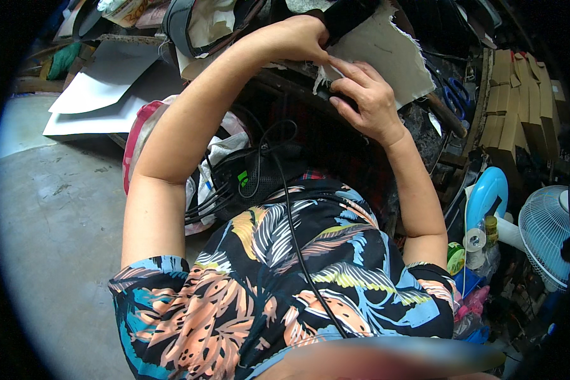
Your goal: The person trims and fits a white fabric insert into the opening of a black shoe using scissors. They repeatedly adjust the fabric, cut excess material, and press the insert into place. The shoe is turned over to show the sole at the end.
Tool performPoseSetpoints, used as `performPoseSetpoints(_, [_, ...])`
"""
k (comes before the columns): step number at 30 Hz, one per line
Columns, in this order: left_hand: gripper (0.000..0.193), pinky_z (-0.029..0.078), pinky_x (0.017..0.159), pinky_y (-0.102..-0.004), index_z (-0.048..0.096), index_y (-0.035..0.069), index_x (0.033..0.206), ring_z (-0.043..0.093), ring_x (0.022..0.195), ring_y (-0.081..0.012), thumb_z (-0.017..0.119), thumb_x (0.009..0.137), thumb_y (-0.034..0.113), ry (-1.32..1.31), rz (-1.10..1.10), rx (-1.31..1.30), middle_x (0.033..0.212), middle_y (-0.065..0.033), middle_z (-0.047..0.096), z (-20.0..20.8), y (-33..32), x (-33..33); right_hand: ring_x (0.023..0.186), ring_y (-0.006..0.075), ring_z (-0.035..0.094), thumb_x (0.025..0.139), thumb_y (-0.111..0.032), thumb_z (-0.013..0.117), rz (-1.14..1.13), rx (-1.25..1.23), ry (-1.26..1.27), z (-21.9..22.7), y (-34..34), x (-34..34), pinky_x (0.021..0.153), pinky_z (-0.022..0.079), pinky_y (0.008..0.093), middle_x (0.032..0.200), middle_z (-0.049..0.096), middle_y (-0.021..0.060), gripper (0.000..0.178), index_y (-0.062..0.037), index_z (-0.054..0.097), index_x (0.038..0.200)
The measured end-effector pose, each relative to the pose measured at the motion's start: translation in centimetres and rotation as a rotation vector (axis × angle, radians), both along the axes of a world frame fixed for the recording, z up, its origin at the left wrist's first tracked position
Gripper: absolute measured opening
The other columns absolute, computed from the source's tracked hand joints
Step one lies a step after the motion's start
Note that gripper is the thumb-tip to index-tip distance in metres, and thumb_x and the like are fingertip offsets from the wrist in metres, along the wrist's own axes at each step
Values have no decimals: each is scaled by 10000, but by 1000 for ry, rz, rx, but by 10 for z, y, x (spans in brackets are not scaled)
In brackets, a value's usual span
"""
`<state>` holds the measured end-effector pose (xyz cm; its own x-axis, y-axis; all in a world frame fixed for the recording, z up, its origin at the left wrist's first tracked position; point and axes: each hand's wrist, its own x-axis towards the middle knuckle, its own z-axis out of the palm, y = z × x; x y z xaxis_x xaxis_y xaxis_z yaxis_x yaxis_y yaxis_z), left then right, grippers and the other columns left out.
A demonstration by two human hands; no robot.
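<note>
My left hand (297, 39) and right hand (364, 95) both pinch the frayed beige cloth (386, 54); I judge uneven pulling could tear its edge.

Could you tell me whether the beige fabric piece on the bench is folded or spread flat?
Spread flat: the beige fabric piece lies open, frayed edges showing, under both hands.

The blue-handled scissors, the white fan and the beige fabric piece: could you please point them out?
Blue-handled scissors (456, 96), head view, on the handles.
White fan (544, 231), head view, on its grille.
Beige fabric piece (386, 54), head view, on its bare middle.
</note>
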<state>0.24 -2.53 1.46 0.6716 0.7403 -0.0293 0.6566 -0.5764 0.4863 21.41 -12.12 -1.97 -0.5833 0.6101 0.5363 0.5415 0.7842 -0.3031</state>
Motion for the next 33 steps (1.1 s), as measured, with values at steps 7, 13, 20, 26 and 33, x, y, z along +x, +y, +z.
performPoseSetpoints(7, [354, 507, 673, -429, 674, -56, 859, 635, 703, -348, 706, 701, 260, -29, -11, -26, 747, -261, 627, 2, -1, -2, 1055, 300, 631, 765, -164, 754, 7, -44, -1, 10, 3, -1, 915, 514, 395, 1124, 695, 94, 188, -62, 650, 883])
performPoseSetpoints(13, [305, 519, 712, -400, 697, -29, 951, 648, 724, -294, 633, 790, 222, -49, 47, -94, 791, -232, 660, 1, 2, -5, 1010, 310, 643, 769, -125, 746, 20, -157, 73, 11, 4, 2, 881, 518, 398, 1043, 698, 121, 169, -47, 645, 881])
performPoseSetpoints(20, [326, 530, 760, -410, 707, -37, 1001, 666, 759, -307, 642, 829, 232, -77, -44, 19, 856, -225, 695, -7, 1, -12, 1013, 313, 639, 783, -118, 734, 10, -231, 155, 7, 1, 2, 890, 516, 393, 1062, 692, 134, 179, -44, 650, 923])
performPoseSetpoints(26, [332, 542, 800, -416, 730, -29, 973, 689, 829, -341, 621, 818, 244, -35, 51, -50, 888, -247, 704, -2, -2, -10, 1133, 299, 580, 769, -226, 765, -70, -36, -45, 8, -6, -10, 977, 457, 433, 1204, 657, 100, 253, -80, 643, 936])
performPoseSetpoints(33, [395, 541, 788, -409, 740, -20, 979, 687, 806, -327, 609, 796, 305, -31, 118, -153, 880, -231, 708, 6, -2, -8, 1125, 289, 584, 767, -258, 774, -39, 84, -169, 6, 5, -9, 976, 452, 433, 1208, 666, 64, 277, -109, 647, 962])
